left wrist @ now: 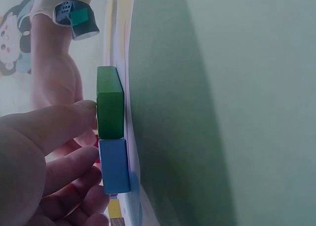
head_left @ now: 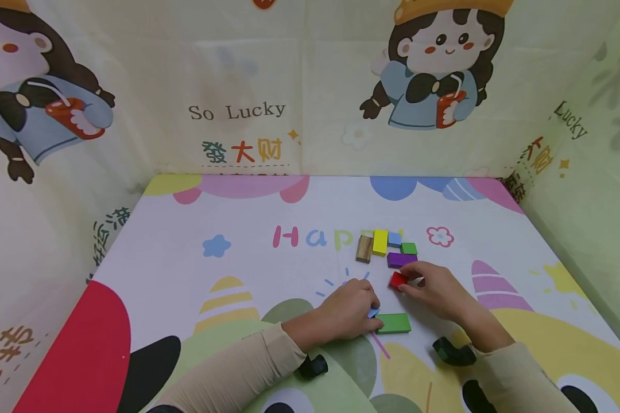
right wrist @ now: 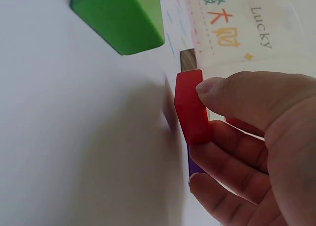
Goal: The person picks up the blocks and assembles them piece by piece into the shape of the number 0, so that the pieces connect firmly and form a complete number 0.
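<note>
Low on the table in the head view, my left hand (head_left: 348, 310) is at a small blue block (head_left: 374, 312) that touches the left end of a long green block (head_left: 394, 323). In the left wrist view the thumb touches the green block (left wrist: 110, 112) and curled fingers meet the blue block (left wrist: 115, 166). My right hand (head_left: 436, 289) pinches a red block (head_left: 397, 280) between thumb and fingers. Just beyond it lies a purple block (head_left: 401, 260). The right wrist view shows the red block (right wrist: 191, 107) up close, with the purple block (right wrist: 195, 161) partly hidden behind the fingers.
Beyond the hands, a curved row holds a brown wooden block (head_left: 364, 249), a yellow block (head_left: 380, 242), a light blue block (head_left: 394, 240) and a small green block (head_left: 409, 248). They lie on a printed tabletop (head_left: 160, 229). A patterned cloth (head_left: 330, 74) hangs behind it.
</note>
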The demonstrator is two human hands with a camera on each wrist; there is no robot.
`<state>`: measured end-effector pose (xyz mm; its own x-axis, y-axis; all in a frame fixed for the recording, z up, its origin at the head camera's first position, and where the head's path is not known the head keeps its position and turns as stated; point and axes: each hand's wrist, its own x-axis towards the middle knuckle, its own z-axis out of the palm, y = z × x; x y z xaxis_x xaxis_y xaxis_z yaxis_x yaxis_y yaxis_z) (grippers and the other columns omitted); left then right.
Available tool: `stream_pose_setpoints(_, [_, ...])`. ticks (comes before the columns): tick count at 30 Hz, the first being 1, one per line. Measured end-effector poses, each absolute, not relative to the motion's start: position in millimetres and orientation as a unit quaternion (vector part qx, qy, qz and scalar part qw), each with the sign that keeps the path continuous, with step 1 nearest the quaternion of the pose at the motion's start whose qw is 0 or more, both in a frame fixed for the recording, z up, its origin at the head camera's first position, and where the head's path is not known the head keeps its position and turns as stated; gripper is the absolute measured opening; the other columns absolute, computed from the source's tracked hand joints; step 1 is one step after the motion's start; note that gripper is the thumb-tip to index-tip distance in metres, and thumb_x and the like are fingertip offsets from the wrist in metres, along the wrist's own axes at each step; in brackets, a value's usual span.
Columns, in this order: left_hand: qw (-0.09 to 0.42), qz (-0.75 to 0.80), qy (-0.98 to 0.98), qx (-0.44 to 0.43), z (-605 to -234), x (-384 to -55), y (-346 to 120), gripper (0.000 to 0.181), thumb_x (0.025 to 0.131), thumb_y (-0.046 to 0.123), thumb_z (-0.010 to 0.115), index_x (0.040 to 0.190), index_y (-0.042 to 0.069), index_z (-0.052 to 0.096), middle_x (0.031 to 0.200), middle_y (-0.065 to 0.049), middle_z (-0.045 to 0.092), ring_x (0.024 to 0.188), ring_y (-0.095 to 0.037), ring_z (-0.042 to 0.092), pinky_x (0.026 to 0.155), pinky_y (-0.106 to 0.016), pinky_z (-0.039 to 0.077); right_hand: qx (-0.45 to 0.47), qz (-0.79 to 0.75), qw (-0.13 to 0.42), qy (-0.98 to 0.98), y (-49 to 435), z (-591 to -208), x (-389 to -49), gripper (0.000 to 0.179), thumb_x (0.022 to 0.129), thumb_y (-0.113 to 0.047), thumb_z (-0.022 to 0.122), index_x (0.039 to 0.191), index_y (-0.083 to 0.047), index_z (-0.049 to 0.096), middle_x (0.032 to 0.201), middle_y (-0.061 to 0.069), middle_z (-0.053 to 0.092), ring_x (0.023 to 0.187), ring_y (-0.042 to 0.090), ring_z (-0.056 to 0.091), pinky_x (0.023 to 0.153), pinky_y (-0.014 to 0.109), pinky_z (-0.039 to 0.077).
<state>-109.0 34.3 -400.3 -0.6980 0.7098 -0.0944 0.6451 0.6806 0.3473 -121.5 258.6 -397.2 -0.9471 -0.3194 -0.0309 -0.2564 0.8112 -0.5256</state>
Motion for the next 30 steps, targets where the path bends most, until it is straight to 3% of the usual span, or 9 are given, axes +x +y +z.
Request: stream_pose_setpoints(30, [0.121,0.156,0.91,0.365,-400,-109,35,0.033,0.089,0.039,0.076,0.11,0.013,0.078,0.101,0.006,0.063,0.094,-0.009,0.053,0.083,-0.018,0.044,-0.14,-0.277,0.062,0.949,270,-402,-103,0.034,0.084,-0.014,0.081,0.112,0.001,0.068,0.102,0.006,0.068,0.09,0.024,0.065,0.079,0.042,0.056])
